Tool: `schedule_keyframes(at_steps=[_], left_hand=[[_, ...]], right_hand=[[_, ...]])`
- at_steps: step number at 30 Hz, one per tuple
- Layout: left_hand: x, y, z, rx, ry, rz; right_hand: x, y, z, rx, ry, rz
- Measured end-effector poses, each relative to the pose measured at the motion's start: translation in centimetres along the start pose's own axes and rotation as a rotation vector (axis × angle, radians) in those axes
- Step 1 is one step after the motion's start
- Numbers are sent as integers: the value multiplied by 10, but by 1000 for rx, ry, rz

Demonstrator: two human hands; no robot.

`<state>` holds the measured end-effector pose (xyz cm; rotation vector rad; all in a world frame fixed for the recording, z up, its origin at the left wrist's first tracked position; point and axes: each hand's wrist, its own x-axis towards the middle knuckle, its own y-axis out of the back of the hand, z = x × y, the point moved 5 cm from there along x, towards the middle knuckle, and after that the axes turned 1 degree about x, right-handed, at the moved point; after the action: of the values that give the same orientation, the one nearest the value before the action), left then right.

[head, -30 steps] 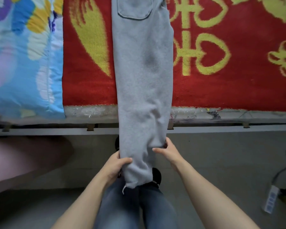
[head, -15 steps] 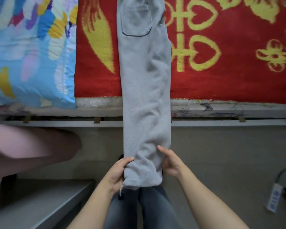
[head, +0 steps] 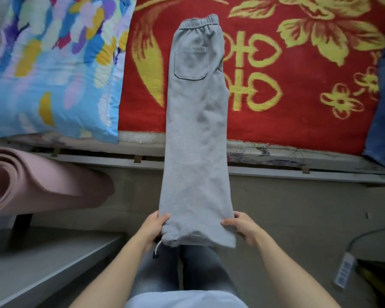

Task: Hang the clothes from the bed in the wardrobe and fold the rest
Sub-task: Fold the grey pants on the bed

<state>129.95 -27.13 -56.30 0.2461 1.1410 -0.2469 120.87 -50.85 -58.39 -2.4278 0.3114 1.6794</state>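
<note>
Our left hand [head: 152, 227] and right hand [head: 242, 227] now pinch the hem corners of the grey sweatpants [head: 196, 134], spread wider than before. The sweatpants drape over the front edge of the bed [head: 298, 121], seemingly ready for folding.

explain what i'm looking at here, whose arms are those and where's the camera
There is no machine here: those are a person's own bare arms. The camera sits on the person's head and looks forward and down, so you see roughly what they see. Grey sweatpants lie stretched out, waistband on the bed's red blanket, legs reaching past the bed edge. The left hand and right hand each grip a side of the ankle end. A patterned blue quilt lies on the bed to the left, and a rolled pink mat shows at lower left.
</note>
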Motion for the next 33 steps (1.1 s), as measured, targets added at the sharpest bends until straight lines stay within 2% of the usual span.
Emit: schedule_keyframes(at_steps=[8,13,17,21,24,26,29,31,33], left_hand=[[-28,-4,55,33,-70,49],[-41,-6,108,-237,-150,-63],[-33,-4,199,-321,-202,-120],[-8,-14,342,-417,-279,-232],[7,-22,472,-518,-357,-307],[17,-18,534,-582,-412,-329],[54,-4,573,-497,-462,-297],[91,2,564,-316,-437,-214],[128,6,527,-167,-341,-105]], right_hand=[[-41,12,-29,90,48,180],[-58,26,-103,190,162,248],[-61,34,-218,182,311,222],[-56,39,-368,193,385,234],[-52,42,-492,425,484,246],[-53,41,-556,546,599,201],[-39,38,-609,445,705,200],[-12,33,-601,336,675,267],[21,27,-565,233,575,352]])
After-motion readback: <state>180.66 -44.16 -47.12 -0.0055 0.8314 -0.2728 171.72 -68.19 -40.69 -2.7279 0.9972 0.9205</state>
